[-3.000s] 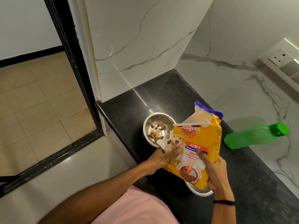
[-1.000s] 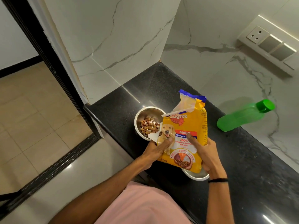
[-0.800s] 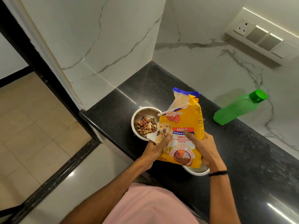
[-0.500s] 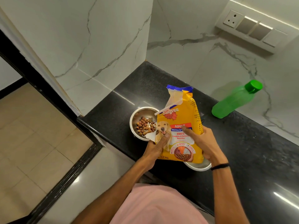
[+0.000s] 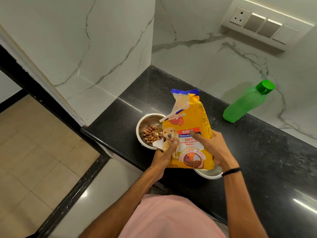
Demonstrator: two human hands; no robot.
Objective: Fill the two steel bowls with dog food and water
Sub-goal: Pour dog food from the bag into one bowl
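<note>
Two hands, left hand (image 5: 163,156) and right hand (image 5: 214,148), grip one yellow dog food bag (image 5: 188,133) upright between two steel bowls: kibble-filled bowl (image 5: 145,124) left, second bowl (image 5: 209,173) below, one green bottle (image 5: 247,103) right.

Dog food bag (image 5: 187,134) is yellow w/ a blue top strip, a red and blue label band, white text and a golden dog pic; the kibble (image 5: 152,134) in the silver steel bowl (image 5: 145,124) is brown w/ a few paler bits. Bottle (image 5: 247,102) is bright green, cap incl., counter (image 5: 267,152) is black w/ fine speckles, walls (image 5: 111,40) are white marble w/ grey veins. Wristband (image 5: 230,171) looks black, shirt (image 5: 171,219) is pink, floor tiles (image 5: 30,143) beige.
</note>
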